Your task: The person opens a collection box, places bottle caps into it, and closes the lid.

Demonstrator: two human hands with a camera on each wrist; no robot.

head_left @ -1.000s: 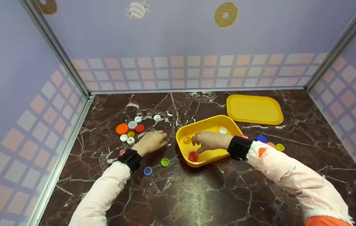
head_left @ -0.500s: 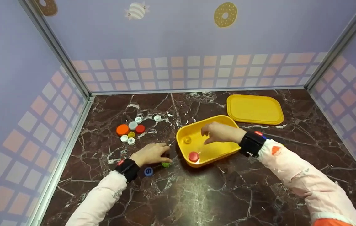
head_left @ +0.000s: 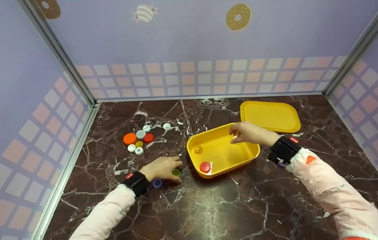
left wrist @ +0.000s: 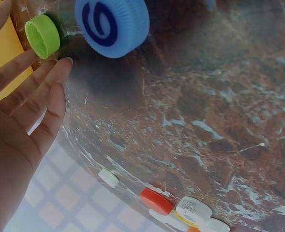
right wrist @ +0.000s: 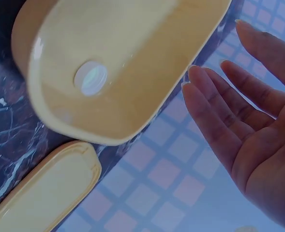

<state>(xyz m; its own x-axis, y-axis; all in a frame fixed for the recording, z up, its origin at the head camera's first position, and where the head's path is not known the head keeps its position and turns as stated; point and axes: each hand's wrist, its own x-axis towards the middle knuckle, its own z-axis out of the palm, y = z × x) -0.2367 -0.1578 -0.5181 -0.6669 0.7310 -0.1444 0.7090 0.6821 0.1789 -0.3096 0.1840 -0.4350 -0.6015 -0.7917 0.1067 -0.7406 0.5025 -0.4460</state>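
My left hand (head_left: pixel 162 168) reaches over a light green bottle cap (head_left: pixel 176 172), thumb and fingers spread around it. In the left wrist view the fingertips lie right by that green cap (left wrist: pixel 43 36), the fingers fairly straight. A blue cap (head_left: pixel 157 183) marked with a dark figure lies under the wrist. Over the back right part of a yellow plastic box (head_left: pixel 225 156), my right hand (head_left: pixel 252 133) hangs with relaxed fingers and holds nothing. Inside the box are a red cap (head_left: pixel 205 167), a small yellow cap (head_left: pixel 198 149) and a white cap (right wrist: pixel 90 78).
A yellow lid (head_left: pixel 270 116) lies behind the box on the right. At the left, several caps are grouped, among them an orange cap (head_left: pixel 130 138) and a red cap (head_left: pixel 148 138). One white cap (head_left: pixel 166 126) sits apart. Patterned panels (head_left: pixel 205 43) enclose the dark marble tabletop (head_left: pixel 208 210).
My left hand has come toward me, from beside the grouped caps to the green cap. My right hand has moved back and right, away from the red cap in the box.
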